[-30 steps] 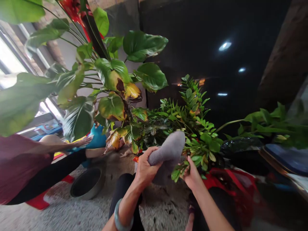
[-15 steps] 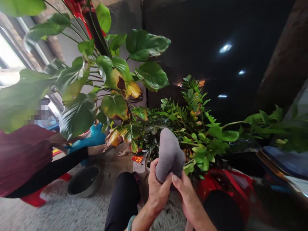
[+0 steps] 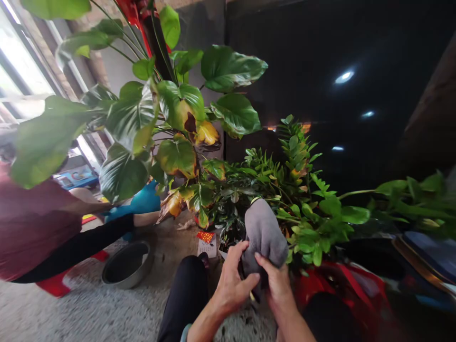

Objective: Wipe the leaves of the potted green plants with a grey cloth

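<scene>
A soft grey fabric piece, bulging and rounded like a sock or a glove, is held upright in front of me. Its exact kind is unclear; a thin yellow edge shows at its top. My right hand grips its lower right side, thumb pressed on the front. At the lower left, my left hand curves around the fabric, index finger against its side and thumb across the bottom. A small yellowish tip shows below my left thumb. The fingers behind the fabric are hidden.
Leafy potted plants stand close ahead, before a dark glossy wall. At left a person sits on a red stool near a grey basin. A red bag-like item lies at right.
The grey fabric piece has tipped to the right and sits slightly lower, its shape changed. My left thumb has spread from the right one. The view has shifted slightly left.
</scene>
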{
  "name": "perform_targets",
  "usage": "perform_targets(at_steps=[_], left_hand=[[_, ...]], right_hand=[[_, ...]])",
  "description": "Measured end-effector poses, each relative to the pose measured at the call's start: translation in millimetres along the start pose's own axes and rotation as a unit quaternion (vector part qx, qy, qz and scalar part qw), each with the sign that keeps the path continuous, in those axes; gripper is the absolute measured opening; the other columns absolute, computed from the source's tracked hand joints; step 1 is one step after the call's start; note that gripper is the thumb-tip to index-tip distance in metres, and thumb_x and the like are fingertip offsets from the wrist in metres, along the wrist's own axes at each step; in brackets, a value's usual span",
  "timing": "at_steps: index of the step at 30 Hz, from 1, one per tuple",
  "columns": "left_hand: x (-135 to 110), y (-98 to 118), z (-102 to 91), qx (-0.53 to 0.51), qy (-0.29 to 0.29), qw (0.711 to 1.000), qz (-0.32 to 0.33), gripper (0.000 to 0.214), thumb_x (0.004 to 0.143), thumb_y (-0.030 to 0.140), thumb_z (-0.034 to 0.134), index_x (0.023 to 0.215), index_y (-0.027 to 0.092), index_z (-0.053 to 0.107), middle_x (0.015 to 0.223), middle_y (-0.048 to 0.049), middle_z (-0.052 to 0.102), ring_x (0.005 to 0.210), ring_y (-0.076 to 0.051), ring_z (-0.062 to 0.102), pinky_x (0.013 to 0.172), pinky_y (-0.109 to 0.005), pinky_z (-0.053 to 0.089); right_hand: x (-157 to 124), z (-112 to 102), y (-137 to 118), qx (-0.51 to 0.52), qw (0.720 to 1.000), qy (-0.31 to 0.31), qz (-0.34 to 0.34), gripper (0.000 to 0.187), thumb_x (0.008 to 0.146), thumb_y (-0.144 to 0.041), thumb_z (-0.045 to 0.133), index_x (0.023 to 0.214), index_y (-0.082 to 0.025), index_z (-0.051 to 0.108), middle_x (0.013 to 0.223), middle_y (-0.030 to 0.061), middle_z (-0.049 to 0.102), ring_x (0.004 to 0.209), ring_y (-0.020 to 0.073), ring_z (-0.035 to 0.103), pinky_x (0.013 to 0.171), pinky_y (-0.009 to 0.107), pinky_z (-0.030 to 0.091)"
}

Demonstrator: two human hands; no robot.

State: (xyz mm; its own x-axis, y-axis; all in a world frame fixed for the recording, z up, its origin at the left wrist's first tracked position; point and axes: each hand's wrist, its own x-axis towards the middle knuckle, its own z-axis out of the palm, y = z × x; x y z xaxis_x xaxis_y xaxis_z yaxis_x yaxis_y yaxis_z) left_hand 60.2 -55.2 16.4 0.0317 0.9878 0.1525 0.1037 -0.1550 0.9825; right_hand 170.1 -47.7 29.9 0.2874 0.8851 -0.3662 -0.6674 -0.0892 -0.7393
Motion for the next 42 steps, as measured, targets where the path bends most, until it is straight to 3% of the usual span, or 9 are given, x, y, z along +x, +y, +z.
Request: perform_targets(at_steps=[4, 7, 9, 12, 17, 25, 31, 38, 42], left_hand=[[21, -1, -24.6, -0.034, 0.027, 0.998, 0.043, 0.046, 0.057, 0.021, 0.073, 0.103, 0.024, 0.072, 0.125, -0.0093, 0.059, 0.113, -0.03, 0.053, 0.08, -0.033, 0.049], [46, -17, -44.8, -0.07, 0.133, 0.988, -0.026, 0.035, 0.054, 0.021, 0.074, 0.089, 0.019, 0.073, 0.086, -0.0054, 0.067, 0.08, -0.022, 0.06, 0.062, -0.027, 0.046], [61, -32, -58.2, -0.091, 0.193, 0.973, -0.092, 0.034, 0.05, 0.019, 0.075, 0.083, 0.018, 0.071, 0.063, 0.0012, 0.06, 0.06, -0.016, 0.055, 0.054, -0.024, 0.042], [75, -51, -74.2, -0.138, 0.223, 0.955, -0.138, 0.039, 0.047, 0.016, 0.076, 0.085, 0.017, 0.069, 0.066, 0.0018, 0.062, 0.056, -0.012, 0.053, 0.05, -0.022, 0.041], [81, -75, -80.0, -0.261, 0.181, 0.933, -0.169, 0.034, 0.053, 0.015, 0.074, 0.087, 0.015, 0.069, 0.067, -0.0011, 0.065, 0.06, -0.014, 0.06, 0.055, -0.024, 0.048], [108, -92, -73.1, -0.418, 0.173, 0.876, -0.168, 0.028, 0.067, 0.015, 0.066, 0.094, 0.019, 0.067, 0.067, 0.0021, 0.065, 0.055, -0.011, 0.058, 0.059, -0.024, 0.047], [118, -90, -62.2, -0.381, 0.143, 0.901, -0.148, 0.035, 0.06, 0.016, 0.07, 0.095, 0.019, 0.071, 0.094, -0.0037, 0.073, 0.097, -0.021, 0.063, 0.09, -0.029, 0.042], [87, -111, -51.8, -0.414, 0.081, 0.884, -0.2, 0.04, 0.071, 0.026, 0.068, 0.11, 0.017, 0.067, 0.081, -0.0054, 0.072, 0.077, -0.022, 0.066, 0.074, -0.033, 0.049], [91, -103, -53.2, -0.425, 0.066, 0.875, -0.222, 0.041, 0.076, 0.026, 0.062, 0.115, 0.016, 0.065, 0.083, -0.0069, 0.072, 0.074, -0.021, 0.066, 0.073, -0.034, 0.05]], right_hand=[[13, 17, -28, -0.042, 0.996, -0.008, -0.084, 0.042, 0.036, -0.028, 0.084, 0.075, -0.02, 0.073, 0.077, 0.004, 0.076, 0.08, 0.0287, 0.069, 0.077, 0.041, 0.054], [26, 36, -49, -0.016, 0.992, -0.049, -0.112, 0.043, 0.042, -0.033, 0.082, 0.082, -0.018, 0.073, 0.084, 0.0064, 0.077, 0.094, 0.0308, 0.068, 0.085, 0.042, 0.052], [32, 43, -52, 0.006, 0.994, -0.058, -0.095, 0.041, 0.043, -0.031, 0.081, 0.081, -0.017, 0.073, 0.083, 0.0062, 0.077, 0.099, 0.0308, 0.067, 0.088, 0.041, 0.052], [28, 35, -37, -0.01, 0.999, -0.043, 0.013, 0.034, 0.041, -0.027, 0.082, 0.073, -0.017, 0.071, 0.075, 0.007, 0.076, 0.095, 0.031, 0.069, 0.083, 0.038, 0.055], [-5, 7, -12, -0.074, 0.981, -0.104, 0.145, 0.039, 0.043, -0.035, 0.085, 0.074, -0.015, 0.072, 0.065, 0.0079, 0.074, 0.076, 0.0322, 0.072, 0.069, 0.04, 0.057], [25, 55, -49, -0.019, 0.993, -0.117, 0.012, 0.046, 0.037, -0.029, 0.085, 0.08, -0.017, 0.074, 0.084, 0.0068, 0.077, 0.089, 0.0311, 0.07, 0.084, 0.04, 0.054], [10, 22, 9, -0.102, 0.981, -0.112, 0.122, 0.038, 0.041, -0.033, 0.082, 0.074, -0.015, 0.073, 0.076, 0.0089, 0.077, 0.08, 0.0326, 0.071, 0.078, 0.041, 0.055], [20, 48, -36, -0.047, 0.996, -0.077, -0.017, 0.045, 0.042, -0.032, 0.084, 0.082, -0.017, 0.073, 0.086, 0.0073, 0.077, 0.09, 0.0307, 0.07, 0.08, 0.038, 0.055], [38, 53, -21, -0.028, 0.996, -0.075, 0.028, 0.041, 0.041, -0.03, 0.083, 0.078, -0.016, 0.073, 0.085, 0.0084, 0.077, 0.091, 0.0315, 0.07, 0.077, 0.038, 0.055]])
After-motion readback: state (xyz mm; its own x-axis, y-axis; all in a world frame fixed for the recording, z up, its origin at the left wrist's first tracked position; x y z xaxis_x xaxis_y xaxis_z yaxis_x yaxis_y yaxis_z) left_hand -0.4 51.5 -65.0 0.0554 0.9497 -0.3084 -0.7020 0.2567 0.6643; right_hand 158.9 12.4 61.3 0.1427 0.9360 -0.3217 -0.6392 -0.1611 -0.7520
